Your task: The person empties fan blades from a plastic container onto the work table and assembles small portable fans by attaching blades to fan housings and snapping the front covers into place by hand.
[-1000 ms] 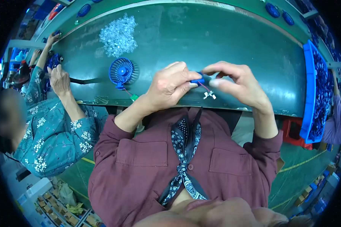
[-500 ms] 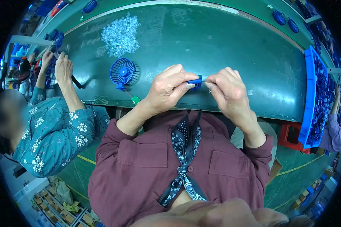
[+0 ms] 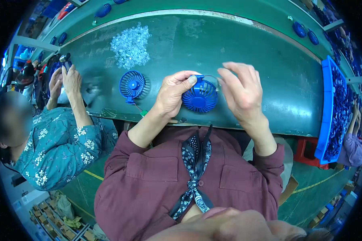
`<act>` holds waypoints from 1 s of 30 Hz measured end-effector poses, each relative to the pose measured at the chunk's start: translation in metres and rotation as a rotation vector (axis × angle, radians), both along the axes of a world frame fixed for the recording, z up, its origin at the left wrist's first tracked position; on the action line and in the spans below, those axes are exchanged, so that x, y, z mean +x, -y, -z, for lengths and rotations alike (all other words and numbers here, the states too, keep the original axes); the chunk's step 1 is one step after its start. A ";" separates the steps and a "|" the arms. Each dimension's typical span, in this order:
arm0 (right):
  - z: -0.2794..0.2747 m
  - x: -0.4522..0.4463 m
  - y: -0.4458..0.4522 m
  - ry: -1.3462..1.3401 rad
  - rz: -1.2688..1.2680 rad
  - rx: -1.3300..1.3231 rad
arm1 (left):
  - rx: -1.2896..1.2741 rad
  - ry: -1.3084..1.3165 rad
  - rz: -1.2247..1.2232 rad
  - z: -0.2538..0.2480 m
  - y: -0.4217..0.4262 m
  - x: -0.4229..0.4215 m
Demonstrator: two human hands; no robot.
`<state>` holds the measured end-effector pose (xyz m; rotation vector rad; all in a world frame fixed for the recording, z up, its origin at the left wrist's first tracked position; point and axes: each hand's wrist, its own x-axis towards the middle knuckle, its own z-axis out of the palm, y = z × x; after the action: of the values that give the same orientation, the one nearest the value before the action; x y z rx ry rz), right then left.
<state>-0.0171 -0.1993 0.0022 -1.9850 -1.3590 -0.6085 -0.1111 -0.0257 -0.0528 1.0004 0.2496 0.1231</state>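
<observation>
My left hand (image 3: pixel 173 93) grips a small blue fan (image 3: pixel 200 97) at its hinge end, thumb on top, with the round slatted cage towards me. From that end a thin wire (image 3: pixel 210 76) curves out to the right. A small clear piece seems to hang at the wire's end, too small to make out well. Close beside it, my right hand (image 3: pixel 243 86) is raised with its fingers bent and apart. To the left on the green table lies another blue fan (image 3: pixel 131 84), a wire running from it to a small green board (image 3: pixel 144 113).
A pile of small clear pieces (image 3: pixel 130 45) lies on the table (image 3: pixel 269 52), beyond the second fan. At the right end stands a blue tray (image 3: pixel 328 108) of dark blue parts. A co-worker in a flowered sleeve (image 3: pixel 82 136) works at the left. Further fans (image 3: pixel 299 29) lie behind the table's far edge.
The blue fan in my left hand has turned so its round cage now shows. My right hand has moved slightly up and right, and its fingers have spread from a pinch.
</observation>
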 end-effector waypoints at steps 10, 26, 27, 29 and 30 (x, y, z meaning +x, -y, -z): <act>0.070 -0.028 -0.025 -0.139 0.048 -0.207 | 0.182 -0.168 -0.193 0.028 -0.024 0.046; 0.063 0.003 -0.036 -0.177 -0.091 -0.372 | 1.597 0.258 -0.246 0.016 0.001 -0.005; 0.064 0.004 -0.037 -0.177 -0.097 -0.370 | 1.644 0.257 -0.258 0.018 0.006 -0.010; 0.066 0.004 -0.038 -0.183 -0.086 -0.337 | 1.675 0.253 -0.273 0.020 0.006 -0.010; 0.065 0.005 -0.037 -0.190 -0.101 -0.347 | 1.701 0.247 -0.285 0.021 0.007 -0.012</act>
<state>-0.0120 -0.1627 -0.0627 -2.1614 -1.5122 -0.1371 -0.1230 -0.0330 -0.0736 2.6026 -0.0044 0.8007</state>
